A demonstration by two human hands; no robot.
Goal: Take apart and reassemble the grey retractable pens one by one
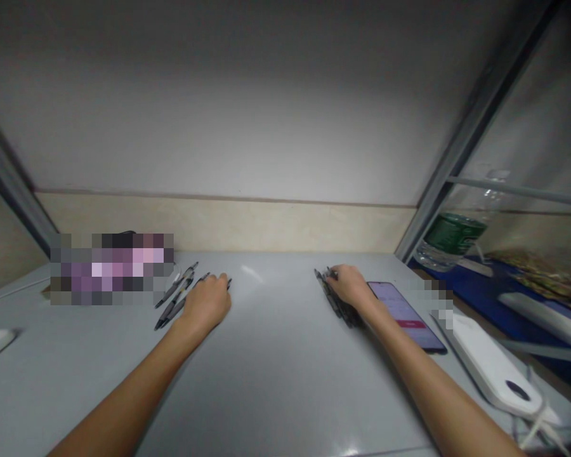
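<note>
Several dark grey pens (176,287) lie slantwise on the left of the grey table. My left hand (208,299) is at their right end, fingers curled round a pen (229,284) whose tip shows past the knuckles. Most of that pen is hidden under the hand. On the right, another group of dark pens (332,299) lies side by side. My right hand (349,283) rests over their upper ends, thumb and fingers pinched on a pen (332,273) there. My palm and forearm cover part of this group.
A phone (404,317) with a lit screen lies right of my right hand. Beyond it are a white device (490,362) and a cable (540,422). A water bottle (457,231) stands behind the metal rail at right. A blurred-out purple item (109,270) sits at back left.
</note>
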